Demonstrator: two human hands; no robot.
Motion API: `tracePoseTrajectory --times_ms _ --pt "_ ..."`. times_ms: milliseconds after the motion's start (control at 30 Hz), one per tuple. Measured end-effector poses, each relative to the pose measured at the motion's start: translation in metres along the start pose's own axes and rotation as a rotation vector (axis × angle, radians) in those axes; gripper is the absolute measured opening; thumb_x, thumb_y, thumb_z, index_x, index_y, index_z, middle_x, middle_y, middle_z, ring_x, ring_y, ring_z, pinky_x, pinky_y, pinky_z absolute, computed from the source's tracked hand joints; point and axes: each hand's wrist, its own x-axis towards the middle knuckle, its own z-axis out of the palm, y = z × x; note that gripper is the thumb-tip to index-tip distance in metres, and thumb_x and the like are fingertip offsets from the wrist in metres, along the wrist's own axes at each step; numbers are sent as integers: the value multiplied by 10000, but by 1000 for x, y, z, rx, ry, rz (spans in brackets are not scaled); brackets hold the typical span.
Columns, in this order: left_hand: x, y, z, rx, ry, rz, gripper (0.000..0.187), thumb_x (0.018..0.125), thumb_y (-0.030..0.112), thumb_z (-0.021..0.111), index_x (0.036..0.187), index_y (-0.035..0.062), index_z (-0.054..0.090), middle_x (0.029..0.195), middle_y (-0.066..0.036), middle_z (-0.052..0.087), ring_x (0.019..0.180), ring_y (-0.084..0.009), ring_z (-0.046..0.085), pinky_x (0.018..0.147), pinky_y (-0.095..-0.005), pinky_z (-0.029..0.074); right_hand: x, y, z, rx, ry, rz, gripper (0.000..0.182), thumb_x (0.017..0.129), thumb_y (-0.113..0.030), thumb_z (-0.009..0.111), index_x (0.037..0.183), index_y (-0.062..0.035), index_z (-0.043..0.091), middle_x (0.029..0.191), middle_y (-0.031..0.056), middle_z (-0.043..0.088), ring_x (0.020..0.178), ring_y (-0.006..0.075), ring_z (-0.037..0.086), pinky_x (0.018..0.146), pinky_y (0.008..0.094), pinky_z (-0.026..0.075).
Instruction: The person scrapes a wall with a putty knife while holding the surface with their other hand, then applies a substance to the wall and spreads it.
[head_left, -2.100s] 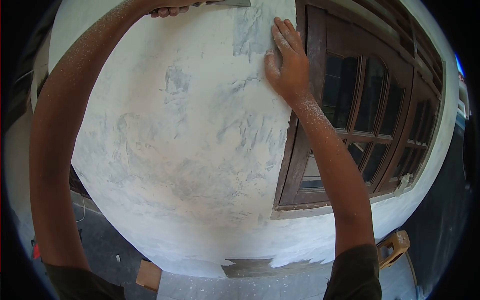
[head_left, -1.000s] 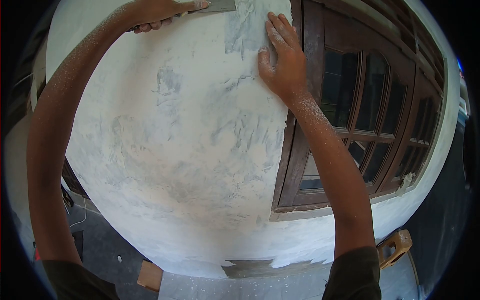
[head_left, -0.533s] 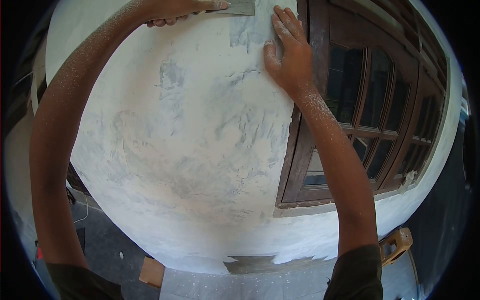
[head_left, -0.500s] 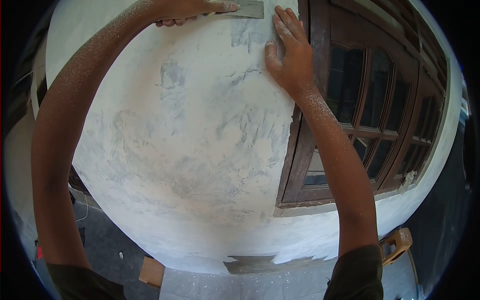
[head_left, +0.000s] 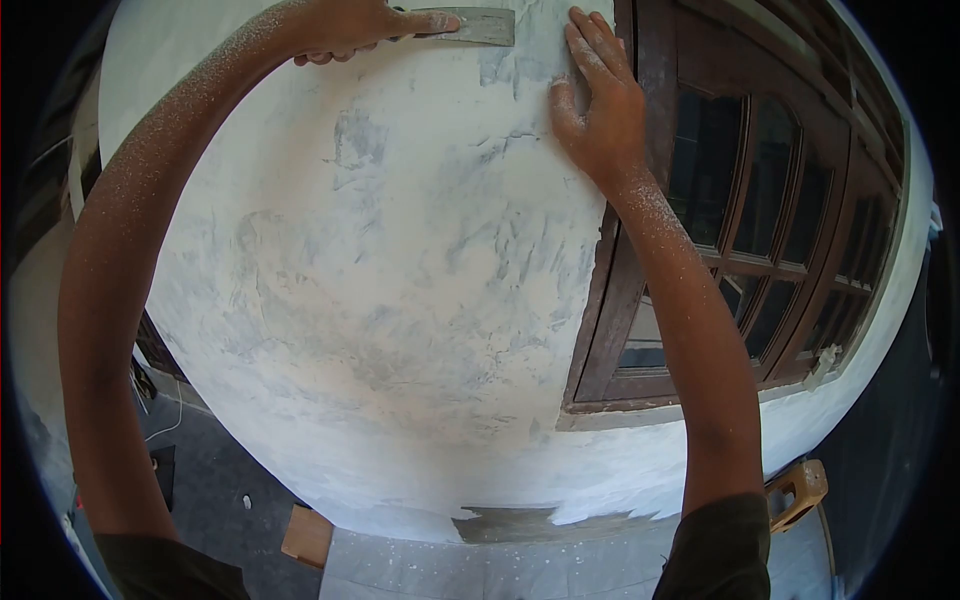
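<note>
My left hand [head_left: 345,25] is closed around a putty knife [head_left: 482,27] at the top of the view, thumb laid along its wide metal blade. The blade lies close against the white, patchily coated wall [head_left: 420,260]; whether its edge touches cannot be told. To the right, my right hand [head_left: 605,105] rests open against the wall beside the wooden window frame [head_left: 655,100], fingers pointing up. White dust speckles both forearms. The knife's handle is mostly hidden in my left hand.
A brown window with glass panes [head_left: 765,180] fills the right side. Below, a bare grey patch [head_left: 510,525] runs along the wall's foot. A brown box-like piece [head_left: 307,537] lies on the floor, and a yellowish stool [head_left: 798,495] stands at lower right.
The putty knife has moved left along the wall with my left hand. The view has shifted slightly, and my right hand keeps its place on the wall beside the window.
</note>
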Motion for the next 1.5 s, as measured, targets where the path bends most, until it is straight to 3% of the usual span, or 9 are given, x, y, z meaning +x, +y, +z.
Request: tracePoseTrajectory --times_ms 200,267,533,600,967,1100,1233,1333,1500 --pt "2 9 5 56 -43 -53 870 874 772 569 965 -79 721 799 -197 693 654 -268 657 529 -396 517 0 7 5 -20 6 6 591 770 8 581 1350 112 534 1506 249 471 1458 416 361 1208 446 296" --pt "13 23 23 60 3 75 861 890 739 576 1018 -100 716 857 -218 712 703 -271 677 577 -397 538 -3 16 7 -16 67 -89 532 855 -36 594 1385 5 572 1522 121 499 1477 311 370 1231 485 252" --pt "-16 2 6 44 -46 -83 835 891 712 604 1054 -99 712 886 -232 719 753 -289 705 627 -398 559 -4 14 7 -2 84 -79 547 840 -29 601 1386 -1 574 1514 130 508 1469 311 385 1228 473 265" --pt "10 -11 46 76 272 74 777 833 786 607 722 21 678 508 -82 520 417 -162 550 363 -274 430 -1 16 7 -3 93 -95 547 838 -32 604 1384 1 575 1510 130 512 1469 311 386 1228 472 267" --pt "-5 -1 40 33 115 24 910 718 886 603 817 -3 769 601 -146 635 498 -235 631 464 -329 518 -3 11 6 1 77 -58 537 840 -18 609 1376 9 579 1512 129 510 1472 318 378 1229 474 265" --pt "-1 19 54 62 263 145 900 730 871 609 883 -1 771 657 -161 668 536 -253 660 512 -356 547 -1 14 5 -15 60 -81 532 841 -14 611 1372 11 582 1519 124 503 1472 316 378 1227 471 267" --pt "-8 -2 33 20 149 47 894 716 854 653 837 -25 760 616 -157 634 512 -233 635 465 -326 520 -4 12 5 -7 70 -64 529 840 -23 615 1368 9 586 1518 125 506 1468 315 386 1224 473 270" --pt "-8 -6 34 35 214 47 816 761 837 630 616 34 648 464 -76 498 381 -154 506 374 -291 431 -3 14 4 -10 85 -69 528 841 -28 612 1367 10 586 1517 128 507 1468 314 387 1223 474 271" --pt "-2 15 27 95 116 45 854 858 757 603 995 -81 694 859 -224 686 731 -287 681 604 -394 545 -3 16 8 -20 90 -102 532 839 -30 610 1369 11 585 1517 121 508 1468 310 388 1223 470 273"
